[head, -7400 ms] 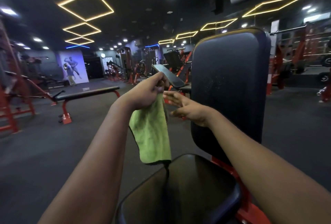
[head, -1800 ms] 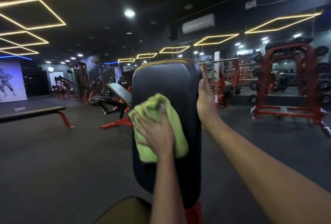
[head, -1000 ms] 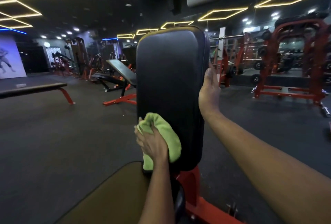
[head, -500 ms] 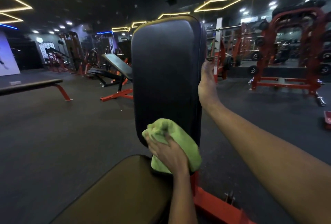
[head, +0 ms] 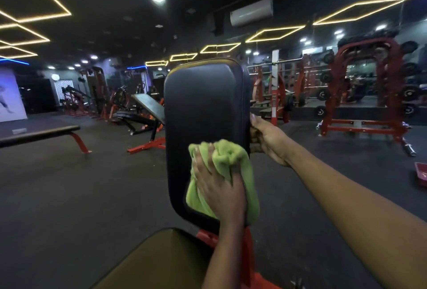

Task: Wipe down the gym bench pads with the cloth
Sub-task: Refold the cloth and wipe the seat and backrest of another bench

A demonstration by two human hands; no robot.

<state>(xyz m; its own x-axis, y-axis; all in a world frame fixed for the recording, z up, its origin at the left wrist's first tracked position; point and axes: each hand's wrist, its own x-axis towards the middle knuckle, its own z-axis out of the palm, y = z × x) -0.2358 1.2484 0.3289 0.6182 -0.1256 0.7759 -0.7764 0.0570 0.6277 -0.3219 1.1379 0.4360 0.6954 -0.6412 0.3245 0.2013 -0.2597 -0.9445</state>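
**Cloth held low on the upright back pad**

The left hand point(head: 219, 188) holds the green cloth point(head: 231, 153) against the front of the black back pad point(head: 205, 104). Its fingers dig into the bunched folds and its thumb hooks into the fabric. The cloth sits on the lower right part of the pad's face. One edge spills past the pad's right side and its bottom hangs near the pad's lower end.

The right hand point(head: 269, 141) grips the pad's right edge at about mid-height, just above the cloth. Its fingers wrap round behind the pad and its thumb lies along the side. The two hands are close but not touching, each clamped on its own thing.

The back pad stands nearly upright on a red frame point(head: 206, 238). Below it, nearest the camera, lies the seat pad point(head: 161, 263), which looks brownish in this light.

A flat bench point(head: 39, 134) stands on the dark floor point(head: 80, 196) at the left. An incline bench point(head: 147, 106) is behind the back pad's left side. A red rack point(head: 367, 85) with weight plates stands at the right by a mirrored wall. An air conditioner point(head: 251, 11) is mounted high above the pad, under yellow light strips on the ceiling.
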